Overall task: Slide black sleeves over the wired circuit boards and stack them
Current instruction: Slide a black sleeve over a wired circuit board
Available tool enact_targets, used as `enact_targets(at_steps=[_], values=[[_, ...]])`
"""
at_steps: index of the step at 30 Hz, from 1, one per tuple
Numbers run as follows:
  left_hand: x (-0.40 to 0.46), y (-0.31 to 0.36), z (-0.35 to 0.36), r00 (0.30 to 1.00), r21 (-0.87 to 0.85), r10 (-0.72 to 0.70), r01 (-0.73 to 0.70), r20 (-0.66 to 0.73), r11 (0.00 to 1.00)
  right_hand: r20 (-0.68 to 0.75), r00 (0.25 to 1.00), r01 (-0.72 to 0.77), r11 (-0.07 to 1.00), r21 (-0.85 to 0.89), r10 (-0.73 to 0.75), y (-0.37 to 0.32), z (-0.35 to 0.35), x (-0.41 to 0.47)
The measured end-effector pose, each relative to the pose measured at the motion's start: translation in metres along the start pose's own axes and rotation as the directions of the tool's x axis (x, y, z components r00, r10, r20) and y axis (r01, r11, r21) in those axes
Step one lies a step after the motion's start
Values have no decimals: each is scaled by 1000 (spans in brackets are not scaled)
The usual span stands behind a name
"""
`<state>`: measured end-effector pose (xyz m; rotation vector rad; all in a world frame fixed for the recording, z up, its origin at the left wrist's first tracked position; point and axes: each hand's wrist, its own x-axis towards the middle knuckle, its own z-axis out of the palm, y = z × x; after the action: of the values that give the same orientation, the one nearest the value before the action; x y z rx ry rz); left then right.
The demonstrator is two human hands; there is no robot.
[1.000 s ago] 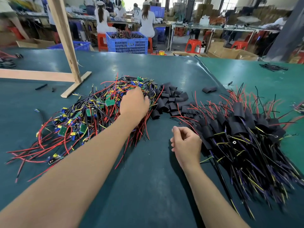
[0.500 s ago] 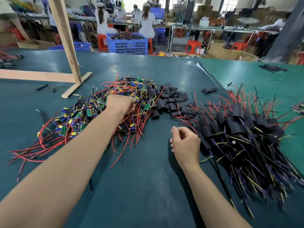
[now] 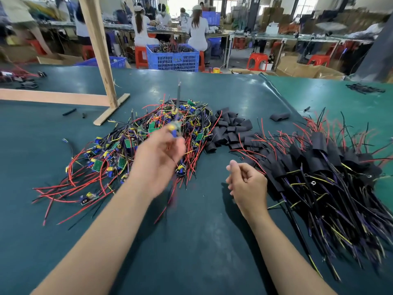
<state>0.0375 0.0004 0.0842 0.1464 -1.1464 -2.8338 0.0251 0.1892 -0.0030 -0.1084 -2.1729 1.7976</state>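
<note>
A tangled heap of bare wired circuit boards, green with red, black and yellow leads, lies on the green mat at centre left. My left hand, blurred by motion, is raised in front of that heap and pinches one wired board whose leads hang down and stick up. Loose black sleeves are piled just right of the heap. Farther right lies the stack of sleeved boards. My right hand hovers beside that stack, fingers loosely curled, holding nothing.
A wooden post on a plank base stands at the back left of the mat. One stray sleeve lies behind the piles. Blue crates, red stools and seated workers fill the room beyond the table edge.
My left hand has drawn back from the heap and lifted, pulling one wired board out with it. My right hand has stayed in place, its fingers loosening slightly.
</note>
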Motion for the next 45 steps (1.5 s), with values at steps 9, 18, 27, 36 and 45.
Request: enact_targets(at_steps=[9,18,27,36,45], values=[[-27,-85,-1,982,485,-171,112,79,867,183,982,-10,967,255,-38,-9,-11,-4],[18,-60,-5,966,934,-56,-227,251,275,65,998,-41,923,382,18,-4,-13,4],[118,-102,44,838,661,-43,-459,544,-594,-115,993,77,927,366,-37,1,-8,5],[149,-96,39,821,312,-121,-343,559,-886,-102,994,11,903,429,37,1,-8,7],[52,-69,7,766,824,310,-549,564,-143,-190,975,179,903,389,-111,-8,-8,-1]])
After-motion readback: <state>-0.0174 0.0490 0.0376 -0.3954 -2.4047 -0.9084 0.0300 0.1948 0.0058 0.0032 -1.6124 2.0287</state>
